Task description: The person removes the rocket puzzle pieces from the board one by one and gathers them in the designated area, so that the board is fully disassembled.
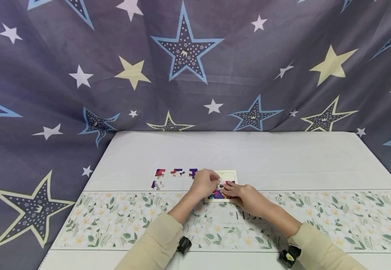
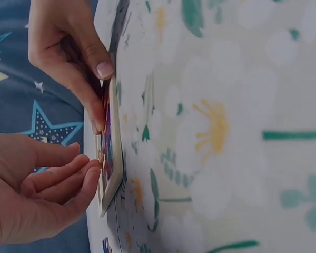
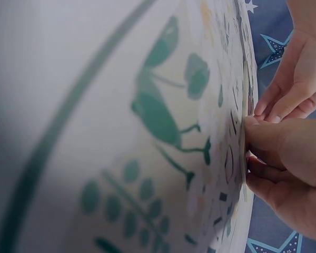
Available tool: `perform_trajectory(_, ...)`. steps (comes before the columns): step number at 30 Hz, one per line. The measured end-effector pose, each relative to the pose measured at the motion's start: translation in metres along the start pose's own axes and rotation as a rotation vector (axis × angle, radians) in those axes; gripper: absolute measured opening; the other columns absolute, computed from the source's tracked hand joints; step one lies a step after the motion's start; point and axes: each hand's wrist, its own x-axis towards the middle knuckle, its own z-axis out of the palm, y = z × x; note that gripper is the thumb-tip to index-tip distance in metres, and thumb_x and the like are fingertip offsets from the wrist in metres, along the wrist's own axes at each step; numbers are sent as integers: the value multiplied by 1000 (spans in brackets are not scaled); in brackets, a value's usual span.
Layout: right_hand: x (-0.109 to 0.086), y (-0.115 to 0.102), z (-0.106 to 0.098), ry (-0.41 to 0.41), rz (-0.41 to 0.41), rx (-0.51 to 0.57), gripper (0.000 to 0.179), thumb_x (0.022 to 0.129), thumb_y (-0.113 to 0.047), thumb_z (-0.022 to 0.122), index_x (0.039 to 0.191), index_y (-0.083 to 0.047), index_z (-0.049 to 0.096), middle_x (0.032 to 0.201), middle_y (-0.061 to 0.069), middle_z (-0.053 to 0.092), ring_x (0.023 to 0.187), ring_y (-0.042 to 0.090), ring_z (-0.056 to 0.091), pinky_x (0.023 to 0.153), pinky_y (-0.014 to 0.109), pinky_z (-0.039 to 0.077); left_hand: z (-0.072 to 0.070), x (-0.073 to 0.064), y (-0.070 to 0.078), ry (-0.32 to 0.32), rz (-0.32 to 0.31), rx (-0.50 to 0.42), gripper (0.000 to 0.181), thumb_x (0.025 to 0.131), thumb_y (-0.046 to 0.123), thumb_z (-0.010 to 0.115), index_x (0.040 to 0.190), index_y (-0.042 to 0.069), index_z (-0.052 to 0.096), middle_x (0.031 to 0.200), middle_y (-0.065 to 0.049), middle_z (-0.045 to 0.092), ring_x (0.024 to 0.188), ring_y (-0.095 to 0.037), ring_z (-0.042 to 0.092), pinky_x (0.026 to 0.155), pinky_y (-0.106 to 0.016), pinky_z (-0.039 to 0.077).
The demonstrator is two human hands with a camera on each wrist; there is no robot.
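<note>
A small jigsaw puzzle in a cream tray (image 1: 227, 175) lies before me, with colourful picture pieces inside. My left hand (image 1: 203, 183) comes over its left side with bent fingers. In the left wrist view the left fingertips (image 2: 96, 164) meet at a small puzzle piece (image 2: 100, 157) on the picture, mostly hidden by them. My right hand (image 1: 247, 197) rests at the tray's right side. Its index finger (image 2: 96, 118) presses straight on the picture, while the thumb (image 2: 104, 69) sits at the near edge. From the right wrist both hands meet closely over the thin tray edge (image 3: 244, 153).
Several loose puzzle pieces lie left of the tray, among them a red one (image 1: 160, 172), a red and white one (image 1: 177, 172), a purple one (image 1: 193, 173) and a lower one (image 1: 157, 185). A flowered band (image 1: 124, 217) crosses the white tabletop. Behind hangs a starry cloth (image 1: 229, 75).
</note>
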Motion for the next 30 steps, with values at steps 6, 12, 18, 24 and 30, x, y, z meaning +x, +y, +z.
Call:
perform_trajectory(6,0,0,0,-14,13,-5,35,87,-2,65,122,0,64,127,22,61,122,37,56,87,38,56,-1,5,0,4,-84,-87,14,84,4,67,95,-2,72,86,-14,73,75,-19,66,67,-27,53)
perform_trajectory(12,1,0,0,3,6,-8,36,87,-2,66,122,0,64,127,22,61,122,37,57,88,39,55,0,8,-2,4,-193,-177,14,81,6,68,94,2,73,85,-12,73,68,-12,60,62,-20,47)
perform_trajectory(18,0,1,1,8,-2,-16,36,87,-2,66,122,0,64,127,22,61,122,38,57,87,39,55,1,10,-1,31,-252,-215,13,81,9,71,93,4,74,84,-10,72,67,-11,59,62,-20,46)
perform_trajectory(24,0,1,1,2,3,-6,36,87,-2,66,123,0,63,128,23,61,122,38,57,87,39,56,3,10,-1,67,-308,-300,12,81,7,71,91,2,74,79,-11,73,63,-12,61,58,-19,46)
perform_trajectory(30,0,1,1,16,-5,-10,37,86,-2,66,123,0,64,128,23,61,121,37,57,87,40,55,4,10,-1,78,-323,-288,11,81,10,72,89,4,76,76,-9,74,60,-9,60,58,-18,46)
